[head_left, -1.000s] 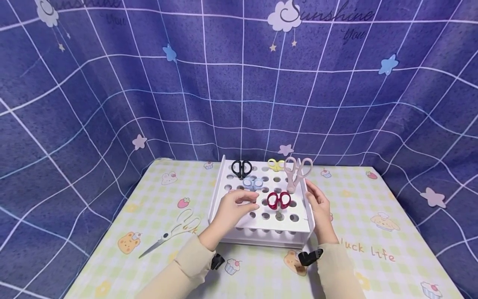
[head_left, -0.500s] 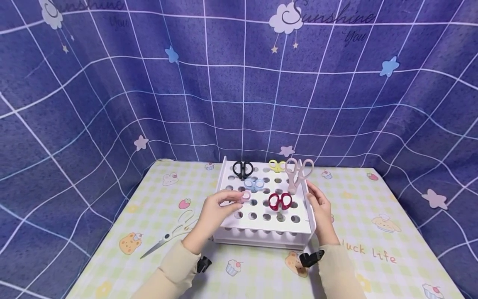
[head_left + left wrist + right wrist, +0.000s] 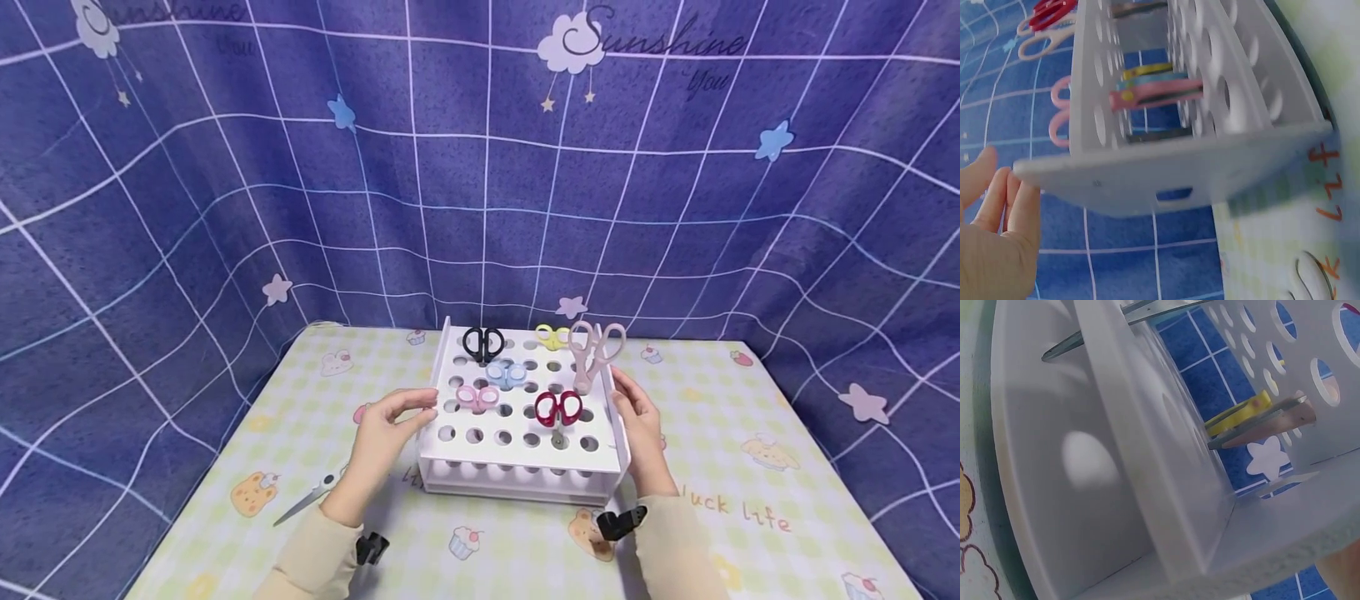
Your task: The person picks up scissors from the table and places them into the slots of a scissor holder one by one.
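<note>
Several scissors stand handles-up in a white rack (image 3: 517, 454) with round holes. Pink-handled scissors (image 3: 477, 403) sit in its left part, their pink blade cover (image 3: 1157, 94) showing below the top board. My left hand (image 3: 390, 425) is just left of the rack, thumb and fingers apart, holding nothing, fingertips by the side panel (image 3: 1129, 181). My right hand (image 3: 642, 425) rests against the outside of the right panel. Red-handled scissors (image 3: 558, 410) and large pale-pink scissors (image 3: 585, 379) stand nearest it. White-handled scissors (image 3: 300, 505) lie on the table, partly hidden by my left arm.
Black-handled (image 3: 483, 354), light-blue-handled (image 3: 506, 375) and yellow-handled scissors (image 3: 552, 338) occupy other holes of the rack. A checked tablecloth (image 3: 750, 533) covers the table. Behind it hangs a blue curtain (image 3: 450, 167).
My left hand has let go of the pink-handled scissors, now standing in the rack, and has moved left to the rack's side. My right hand stays at the right panel.
</note>
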Demonstrator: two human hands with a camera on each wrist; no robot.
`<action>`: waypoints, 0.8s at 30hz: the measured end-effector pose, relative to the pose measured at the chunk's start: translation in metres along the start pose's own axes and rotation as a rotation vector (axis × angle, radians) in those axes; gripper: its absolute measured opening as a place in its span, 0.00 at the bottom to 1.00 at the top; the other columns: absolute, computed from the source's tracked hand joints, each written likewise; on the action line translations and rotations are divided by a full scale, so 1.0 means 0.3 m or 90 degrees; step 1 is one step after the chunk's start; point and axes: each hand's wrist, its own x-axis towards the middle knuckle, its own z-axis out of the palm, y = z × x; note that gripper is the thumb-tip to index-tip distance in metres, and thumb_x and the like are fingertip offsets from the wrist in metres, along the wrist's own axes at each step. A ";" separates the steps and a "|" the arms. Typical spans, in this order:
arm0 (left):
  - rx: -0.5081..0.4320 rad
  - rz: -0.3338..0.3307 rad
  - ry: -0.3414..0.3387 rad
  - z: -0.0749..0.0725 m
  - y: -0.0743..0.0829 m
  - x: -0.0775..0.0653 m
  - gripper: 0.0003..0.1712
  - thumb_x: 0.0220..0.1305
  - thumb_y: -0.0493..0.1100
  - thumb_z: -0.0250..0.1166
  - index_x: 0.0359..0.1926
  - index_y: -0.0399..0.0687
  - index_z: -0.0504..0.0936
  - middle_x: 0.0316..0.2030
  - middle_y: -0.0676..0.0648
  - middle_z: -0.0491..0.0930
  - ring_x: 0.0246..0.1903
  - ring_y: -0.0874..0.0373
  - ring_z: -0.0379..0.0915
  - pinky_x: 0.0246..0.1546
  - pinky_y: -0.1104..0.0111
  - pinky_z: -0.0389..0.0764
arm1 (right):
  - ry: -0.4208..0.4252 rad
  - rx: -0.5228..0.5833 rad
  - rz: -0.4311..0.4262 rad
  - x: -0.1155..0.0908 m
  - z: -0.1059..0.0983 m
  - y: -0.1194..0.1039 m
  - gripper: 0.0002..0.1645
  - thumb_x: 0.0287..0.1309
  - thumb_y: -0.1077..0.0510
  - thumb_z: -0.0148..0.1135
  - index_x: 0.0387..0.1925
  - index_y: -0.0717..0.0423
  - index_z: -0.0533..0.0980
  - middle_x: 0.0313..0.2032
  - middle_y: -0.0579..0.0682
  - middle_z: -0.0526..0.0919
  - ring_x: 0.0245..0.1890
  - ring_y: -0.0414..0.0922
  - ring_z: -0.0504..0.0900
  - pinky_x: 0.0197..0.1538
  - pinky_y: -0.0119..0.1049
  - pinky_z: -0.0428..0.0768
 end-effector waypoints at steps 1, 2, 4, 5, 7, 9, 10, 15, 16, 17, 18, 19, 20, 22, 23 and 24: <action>0.003 -0.004 0.004 -0.010 -0.007 -0.001 0.16 0.58 0.43 0.71 0.47 0.47 0.85 0.46 0.47 0.85 0.53 0.61 0.78 0.58 0.75 0.74 | 0.002 -0.001 0.000 -0.001 0.000 0.001 0.26 0.71 0.60 0.46 0.68 0.53 0.66 0.68 0.54 0.69 0.57 0.30 0.73 0.57 0.17 0.73; 0.003 -0.007 0.007 -0.019 -0.013 -0.001 0.16 0.58 0.44 0.70 0.48 0.47 0.85 0.47 0.48 0.85 0.54 0.61 0.77 0.61 0.73 0.72 | 0.004 0.000 -0.001 -0.001 0.000 0.002 0.26 0.71 0.60 0.46 0.68 0.53 0.66 0.68 0.54 0.69 0.57 0.30 0.73 0.57 0.17 0.73; 0.003 -0.012 0.010 -0.033 -0.026 0.000 0.17 0.59 0.47 0.69 0.49 0.48 0.85 0.48 0.48 0.84 0.56 0.61 0.75 0.66 0.68 0.68 | 0.009 0.003 -0.004 -0.001 0.001 0.003 0.25 0.71 0.61 0.46 0.68 0.54 0.67 0.67 0.55 0.69 0.56 0.31 0.74 0.56 0.17 0.73; 0.000 -0.016 0.012 -0.038 -0.031 0.001 0.18 0.59 0.48 0.69 0.49 0.48 0.85 0.49 0.48 0.84 0.57 0.60 0.75 0.67 0.66 0.68 | 0.010 0.006 -0.007 0.000 0.001 0.003 0.25 0.71 0.61 0.46 0.68 0.54 0.67 0.67 0.56 0.69 0.56 0.31 0.74 0.56 0.17 0.73; 0.000 -0.026 0.024 -0.045 -0.042 0.003 0.17 0.60 0.47 0.69 0.49 0.47 0.85 0.49 0.48 0.84 0.56 0.60 0.74 0.66 0.64 0.68 | 0.008 0.009 -0.013 0.002 0.001 0.004 0.25 0.71 0.61 0.46 0.68 0.55 0.67 0.67 0.56 0.70 0.55 0.30 0.74 0.57 0.18 0.74; 0.016 -0.027 0.039 -0.047 -0.057 0.005 0.16 0.60 0.45 0.69 0.48 0.47 0.85 0.49 0.48 0.84 0.55 0.59 0.75 0.65 0.63 0.70 | 0.006 0.007 -0.018 0.003 0.001 0.003 0.25 0.71 0.61 0.47 0.67 0.56 0.67 0.65 0.54 0.72 0.55 0.29 0.75 0.57 0.18 0.74; 0.032 -0.025 0.044 -0.047 -0.066 0.008 0.15 0.60 0.44 0.69 0.48 0.47 0.85 0.49 0.49 0.84 0.54 0.60 0.76 0.63 0.64 0.72 | 0.009 0.006 -0.022 0.005 0.000 0.004 0.25 0.71 0.62 0.47 0.67 0.56 0.67 0.64 0.52 0.73 0.54 0.28 0.75 0.57 0.18 0.73; 0.110 -0.003 0.054 -0.049 -0.126 0.025 0.13 0.59 0.40 0.69 0.46 0.48 0.86 0.47 0.51 0.85 0.51 0.61 0.78 0.56 0.74 0.76 | 0.020 0.006 -0.032 0.007 -0.003 0.002 0.25 0.70 0.63 0.47 0.66 0.57 0.68 0.61 0.51 0.76 0.52 0.29 0.76 0.56 0.18 0.75; 0.118 -0.002 0.056 -0.052 -0.137 0.028 0.13 0.59 0.40 0.69 0.46 0.49 0.86 0.47 0.51 0.85 0.51 0.61 0.78 0.55 0.76 0.76 | 0.016 0.007 -0.031 0.006 -0.004 0.002 0.25 0.70 0.63 0.47 0.66 0.57 0.68 0.62 0.52 0.75 0.53 0.29 0.76 0.56 0.18 0.75; 0.121 -0.002 0.058 -0.057 -0.146 0.031 0.13 0.58 0.39 0.69 0.46 0.49 0.86 0.47 0.51 0.85 0.51 0.61 0.78 0.54 0.77 0.76 | 0.011 0.007 -0.027 0.005 -0.004 0.002 0.25 0.70 0.62 0.47 0.67 0.57 0.68 0.64 0.53 0.74 0.53 0.29 0.76 0.56 0.18 0.74; 0.125 -0.003 0.062 -0.062 -0.155 0.033 0.13 0.58 0.39 0.70 0.46 0.49 0.86 0.46 0.51 0.85 0.51 0.60 0.78 0.55 0.76 0.76 | 0.006 0.006 -0.023 0.005 -0.003 0.002 0.25 0.70 0.62 0.47 0.67 0.56 0.68 0.65 0.55 0.72 0.54 0.29 0.75 0.57 0.18 0.74; 0.130 -0.003 0.064 -0.069 -0.163 0.037 0.13 0.58 0.39 0.69 0.46 0.49 0.86 0.47 0.51 0.85 0.51 0.60 0.79 0.55 0.75 0.76 | 0.001 0.003 -0.018 0.005 -0.002 0.002 0.25 0.71 0.61 0.47 0.67 0.55 0.67 0.66 0.55 0.71 0.55 0.29 0.74 0.57 0.17 0.73; 0.134 -0.002 0.064 -0.076 -0.172 0.041 0.14 0.58 0.39 0.69 0.47 0.49 0.85 0.47 0.50 0.86 0.52 0.59 0.79 0.57 0.72 0.76 | -0.002 0.002 -0.013 0.005 -0.002 0.002 0.25 0.71 0.61 0.47 0.67 0.55 0.67 0.67 0.55 0.70 0.56 0.29 0.74 0.58 0.17 0.72; 0.140 -0.002 0.057 -0.090 -0.185 0.051 0.15 0.59 0.39 0.69 0.48 0.48 0.85 0.47 0.49 0.85 0.53 0.56 0.78 0.61 0.65 0.75 | -0.003 0.003 -0.007 0.006 -0.002 0.004 0.25 0.71 0.61 0.48 0.67 0.54 0.67 0.67 0.55 0.70 0.58 0.30 0.73 0.59 0.17 0.72; 0.138 -0.004 0.050 -0.097 -0.189 0.055 0.15 0.59 0.40 0.69 0.48 0.47 0.84 0.48 0.48 0.85 0.54 0.54 0.78 0.62 0.62 0.74 | 0.000 0.003 -0.004 0.006 -0.002 0.004 0.25 0.71 0.61 0.48 0.67 0.53 0.67 0.67 0.54 0.70 0.58 0.31 0.73 0.59 0.17 0.72; 0.139 -0.008 0.043 -0.103 -0.195 0.061 0.16 0.59 0.41 0.69 0.49 0.47 0.84 0.48 0.47 0.85 0.56 0.53 0.77 0.64 0.58 0.73 | 0.001 0.003 -0.003 0.006 -0.002 0.004 0.25 0.71 0.60 0.48 0.67 0.53 0.67 0.67 0.54 0.70 0.59 0.31 0.72 0.59 0.17 0.72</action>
